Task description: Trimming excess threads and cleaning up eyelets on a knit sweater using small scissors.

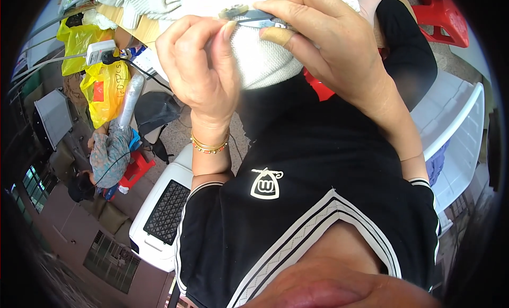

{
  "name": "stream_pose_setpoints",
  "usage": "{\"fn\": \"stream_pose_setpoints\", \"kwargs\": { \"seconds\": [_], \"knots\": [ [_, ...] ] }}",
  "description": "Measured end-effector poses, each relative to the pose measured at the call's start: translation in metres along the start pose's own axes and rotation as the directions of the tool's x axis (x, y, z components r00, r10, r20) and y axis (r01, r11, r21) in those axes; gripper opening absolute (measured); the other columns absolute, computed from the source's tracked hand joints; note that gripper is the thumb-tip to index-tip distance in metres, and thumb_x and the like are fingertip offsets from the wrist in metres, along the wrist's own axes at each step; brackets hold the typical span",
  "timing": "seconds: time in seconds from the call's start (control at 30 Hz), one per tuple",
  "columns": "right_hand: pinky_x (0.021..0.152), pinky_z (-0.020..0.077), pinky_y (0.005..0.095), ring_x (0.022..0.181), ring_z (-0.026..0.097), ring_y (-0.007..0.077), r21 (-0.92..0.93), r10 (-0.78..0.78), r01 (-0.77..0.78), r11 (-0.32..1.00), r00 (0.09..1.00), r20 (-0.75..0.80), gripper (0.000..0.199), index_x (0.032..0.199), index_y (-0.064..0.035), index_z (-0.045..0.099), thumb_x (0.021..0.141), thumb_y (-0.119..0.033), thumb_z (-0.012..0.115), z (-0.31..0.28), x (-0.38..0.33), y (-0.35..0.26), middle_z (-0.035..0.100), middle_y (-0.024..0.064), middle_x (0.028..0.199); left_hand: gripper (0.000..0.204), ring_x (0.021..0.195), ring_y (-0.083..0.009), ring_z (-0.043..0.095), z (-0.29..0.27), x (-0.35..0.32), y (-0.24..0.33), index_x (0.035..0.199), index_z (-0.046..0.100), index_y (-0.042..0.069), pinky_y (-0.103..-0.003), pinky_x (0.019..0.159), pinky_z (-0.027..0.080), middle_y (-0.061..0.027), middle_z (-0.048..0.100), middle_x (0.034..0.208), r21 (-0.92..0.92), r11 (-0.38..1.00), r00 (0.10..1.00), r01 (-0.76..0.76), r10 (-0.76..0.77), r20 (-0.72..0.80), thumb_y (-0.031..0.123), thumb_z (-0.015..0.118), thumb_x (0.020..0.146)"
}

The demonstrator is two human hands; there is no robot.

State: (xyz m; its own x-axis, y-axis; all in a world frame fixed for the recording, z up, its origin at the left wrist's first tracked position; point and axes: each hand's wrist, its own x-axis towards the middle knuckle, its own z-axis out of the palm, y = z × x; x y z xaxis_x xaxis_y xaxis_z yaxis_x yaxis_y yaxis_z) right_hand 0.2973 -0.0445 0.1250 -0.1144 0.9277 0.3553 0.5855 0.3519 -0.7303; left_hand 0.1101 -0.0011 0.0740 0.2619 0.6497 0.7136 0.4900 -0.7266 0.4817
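Note:
White knitted fabric (262,61) hangs between my hands at the top of the view. My right hand (339,48) closes its thumb and forefinger on a small blue-grey hand tool (257,15), whose exact kind is unclear. A yellow covering wraps the right thumb. Just left of the tool, my left hand (199,67) is closed in a pinch against the knit. What lies between those fingertips is hidden. A small beige-grey piece (233,11) shows above the left thumb, at the tool's left end.
More white knits (151,3) lie on the wooden table (112,14). A white power socket (101,52) with a black cable and yellow bags (103,90) hang at left. Red stools, a white plastic chair (450,128) and a white machine (167,207) stand around; another person (108,151) sits at left.

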Motion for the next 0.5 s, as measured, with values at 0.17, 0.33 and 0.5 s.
{"fn": "stream_pose_setpoints", "kwargs": {
  "seconds": [0.17,0.33,0.5],
  "knots": [
    [0.065,0.047,0.0314,0.074,0.058,0.0247,0.053,-0.037,0.039,0.998,0.998,-0.047,0.03,0.109,0.0011,0.066,0.081,-0.008,0.074,0.004,0.0,0.002,0.055,0.0106,0.084,0.021,0.088,-0.0228,0.058,-0.002,-0.002,0.001,0.1,0.064,0.004,-0.031,0.074,0.049,-0.0099,0.059,0.093,0.039,0.998,0.999,-0.05,0.05,0.01,0.0,0.075,0.083],
    [0.064,0.0472,0.0323,0.074,0.058,0.0255,0.058,-0.016,0.019,0.998,0.999,-0.046,0.027,0.107,0.0003,0.066,0.081,-0.006,0.073,0.006,-0.002,0.0,0.056,0.0105,0.084,0.024,0.085,-0.0217,0.058,-0.005,-0.001,0.004,0.102,0.064,0.005,-0.03,0.073,0.049,-0.0097,0.058,0.095,0.124,0.987,0.994,-0.104,0.1,0.035,0.0,0.076,0.082],
    [0.062,0.0472,0.0332,0.072,0.058,0.0258,-0.002,-0.07,0.07,0.998,0.996,-0.058,0.026,0.106,-0.0004,0.067,0.082,-0.006,0.072,0.024,0.001,0.023,0.056,0.0104,0.083,0.02,0.085,-0.0207,0.058,-0.004,-0.002,-0.003,0.102,0.063,0.003,-0.029,0.072,0.049,-0.0105,0.059,0.096,0.017,0.993,0.993,-0.116,0.117,-0.017,0.004,0.074,0.085]
  ]
}}
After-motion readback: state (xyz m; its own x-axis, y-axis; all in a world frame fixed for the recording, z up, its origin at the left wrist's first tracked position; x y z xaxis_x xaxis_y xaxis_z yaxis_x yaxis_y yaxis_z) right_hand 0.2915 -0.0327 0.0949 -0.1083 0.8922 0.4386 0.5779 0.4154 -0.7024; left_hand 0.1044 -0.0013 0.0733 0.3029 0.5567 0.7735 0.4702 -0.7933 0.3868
